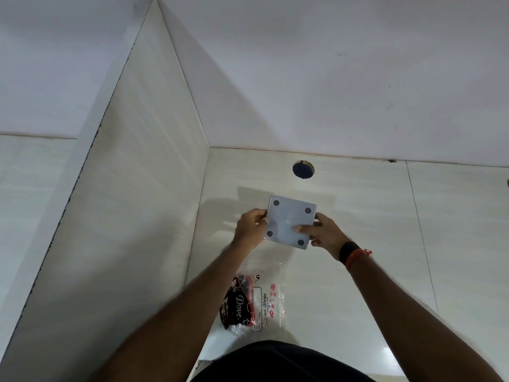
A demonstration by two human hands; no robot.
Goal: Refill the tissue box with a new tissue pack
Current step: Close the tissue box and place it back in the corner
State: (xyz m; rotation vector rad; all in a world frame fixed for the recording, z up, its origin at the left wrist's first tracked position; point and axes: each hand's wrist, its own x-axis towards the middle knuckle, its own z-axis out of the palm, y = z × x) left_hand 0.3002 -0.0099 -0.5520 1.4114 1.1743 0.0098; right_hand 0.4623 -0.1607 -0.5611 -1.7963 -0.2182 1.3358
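A square grey tissue box is turned bottom-up above the tiled counter, showing a dark round foot at each corner. My left hand grips its left edge. My right hand holds its right side, thumb lying across the base. Nearer to me on the counter lies an opened clear plastic tissue pack wrapper with red print, partly over a dark Dove packet. No tissues are visible; the box's inside is hidden.
The pale tiled counter meets a tiled side wall on the left and a white back wall. A round dark hole sits in the counter just beyond the box. My right wrist wears a black band and orange thread.
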